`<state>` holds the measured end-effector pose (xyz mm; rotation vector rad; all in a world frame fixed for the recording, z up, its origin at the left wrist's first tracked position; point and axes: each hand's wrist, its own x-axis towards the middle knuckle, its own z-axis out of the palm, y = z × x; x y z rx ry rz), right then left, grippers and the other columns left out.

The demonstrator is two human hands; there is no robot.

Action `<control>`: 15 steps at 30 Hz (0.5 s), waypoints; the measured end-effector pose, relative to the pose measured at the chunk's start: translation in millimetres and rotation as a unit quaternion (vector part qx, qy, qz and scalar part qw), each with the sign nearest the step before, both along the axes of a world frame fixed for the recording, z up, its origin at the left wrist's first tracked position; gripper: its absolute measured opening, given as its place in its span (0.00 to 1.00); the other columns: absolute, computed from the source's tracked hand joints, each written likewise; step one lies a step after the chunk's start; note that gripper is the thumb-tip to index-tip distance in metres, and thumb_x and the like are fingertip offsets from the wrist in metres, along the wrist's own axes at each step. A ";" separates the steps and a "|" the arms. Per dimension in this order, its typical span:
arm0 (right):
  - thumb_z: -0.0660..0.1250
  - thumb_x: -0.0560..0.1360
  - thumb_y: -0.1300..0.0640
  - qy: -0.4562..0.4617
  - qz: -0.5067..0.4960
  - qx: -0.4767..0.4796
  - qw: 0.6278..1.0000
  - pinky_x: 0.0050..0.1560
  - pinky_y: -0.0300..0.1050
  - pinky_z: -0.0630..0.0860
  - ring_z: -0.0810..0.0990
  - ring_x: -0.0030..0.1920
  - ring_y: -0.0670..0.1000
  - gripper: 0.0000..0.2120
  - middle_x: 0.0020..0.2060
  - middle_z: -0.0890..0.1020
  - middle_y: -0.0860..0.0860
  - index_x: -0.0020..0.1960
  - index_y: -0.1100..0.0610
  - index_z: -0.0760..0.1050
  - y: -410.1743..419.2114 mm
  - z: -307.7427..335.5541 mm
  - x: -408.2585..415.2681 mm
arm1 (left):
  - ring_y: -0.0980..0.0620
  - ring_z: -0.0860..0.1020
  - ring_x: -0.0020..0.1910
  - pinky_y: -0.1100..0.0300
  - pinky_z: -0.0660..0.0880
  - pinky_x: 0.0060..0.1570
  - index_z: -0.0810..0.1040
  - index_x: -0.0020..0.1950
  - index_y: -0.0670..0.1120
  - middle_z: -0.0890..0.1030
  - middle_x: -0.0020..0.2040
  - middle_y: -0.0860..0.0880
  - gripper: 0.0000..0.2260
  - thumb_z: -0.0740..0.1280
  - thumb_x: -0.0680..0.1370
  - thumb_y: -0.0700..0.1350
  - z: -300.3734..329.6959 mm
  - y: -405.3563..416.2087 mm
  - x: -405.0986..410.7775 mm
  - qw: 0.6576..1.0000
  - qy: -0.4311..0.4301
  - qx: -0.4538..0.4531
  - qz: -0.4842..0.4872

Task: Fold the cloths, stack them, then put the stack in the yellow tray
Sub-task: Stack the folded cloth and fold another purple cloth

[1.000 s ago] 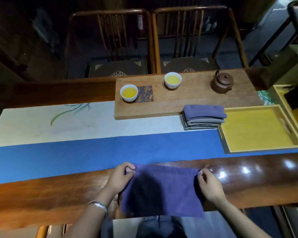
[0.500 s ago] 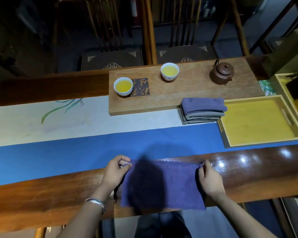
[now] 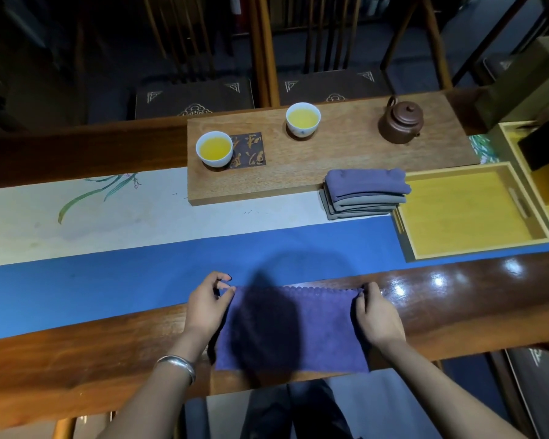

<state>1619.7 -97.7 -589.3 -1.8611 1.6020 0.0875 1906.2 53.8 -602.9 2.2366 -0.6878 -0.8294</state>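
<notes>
A purple cloth [image 3: 324, 327] lies on the near wooden edge of the table, its scalloped far edge toward the blue runner. My left hand [image 3: 208, 307] pinches its far left corner and my right hand [image 3: 377, 315] pinches its far right corner. A dark shadow falls across the cloth's left half. A stack of folded cloths [image 3: 363, 193], purple on top and grey beneath, sits at the front right corner of the wooden tea board. Just right of the stack is the yellow tray [image 3: 476, 248], with nothing in it.
The wooden tea board [image 3: 339, 166] carries two white cups of tea [image 3: 214, 148] [image 3: 302, 118] and a brown teapot [image 3: 400, 122]. A blue and white runner [image 3: 108, 267] covers the table's middle. A second yellow tray [image 3: 514, 144] with a dark box stands at far right. Chairs stand behind.
Both hands have carried the cloth's far corners forward onto the table, so less of it hangs over the near edge. The stack and tray have not moved.
</notes>
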 end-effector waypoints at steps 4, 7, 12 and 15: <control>0.55 0.79 0.53 -0.015 -0.040 -0.009 0.999 0.36 0.50 0.67 0.75 0.37 0.61 0.06 0.34 0.75 0.52 0.46 0.53 0.62 13.4 6.0 -3.2 | 0.49 0.77 0.39 0.58 0.71 0.43 0.74 0.56 0.46 0.79 0.43 0.51 0.11 0.69 0.76 0.47 3.5 2.1 -9.3 0.998 -0.029 0.019 0.047; 0.58 0.78 0.49 -0.029 -0.070 -0.019 0.997 0.38 0.49 0.67 0.75 0.39 0.60 0.08 0.39 0.75 0.52 0.46 0.53 0.62 34.5 10.0 -13.6 | 0.45 0.77 0.46 0.55 0.71 0.46 0.75 0.53 0.43 0.79 0.47 0.46 0.11 0.69 0.76 0.48 10.5 20.6 -20.5 0.995 -0.057 0.033 0.076; 0.58 0.78 0.45 -0.012 -0.082 -0.008 0.997 0.34 0.50 0.71 0.76 0.38 0.57 0.11 0.38 0.79 0.53 0.44 0.52 0.67 67.6 11.0 -42.7 | 0.42 0.80 0.44 0.57 0.68 0.38 0.74 0.43 0.47 0.80 0.39 0.48 0.12 0.68 0.76 0.54 23.7 67.9 -47.4 0.990 -0.053 0.119 0.047; 0.57 0.77 0.40 0.021 -0.062 0.017 0.998 0.33 0.48 0.73 0.78 0.36 0.57 0.17 0.34 0.80 0.53 0.41 0.53 0.69 77.1 13.8 -51.8 | 0.41 0.81 0.45 0.56 0.71 0.39 0.74 0.43 0.46 0.82 0.39 0.47 0.15 0.66 0.76 0.59 27.0 83.1 -61.8 0.982 -0.034 0.182 0.029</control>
